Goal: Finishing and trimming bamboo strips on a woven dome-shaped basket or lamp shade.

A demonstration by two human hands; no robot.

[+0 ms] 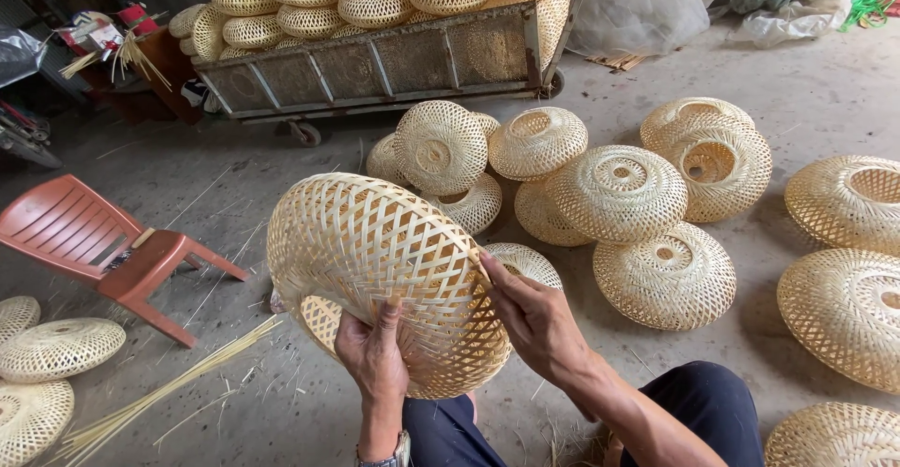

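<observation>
Two hands: left hand (373, 353) grips woven bamboo shade (384, 275) underneath; right hand (534, 317) presses its rim.
Advice: hold steady, turn slowly.

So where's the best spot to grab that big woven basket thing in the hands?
Probably by the rim. The woven shade is tilted, its open edge facing the person. The left hand comes from below, thumb on the outside, fingers hidden inside; the right hand steadies the right side. The domed weave looks too wide to grip.
</observation>
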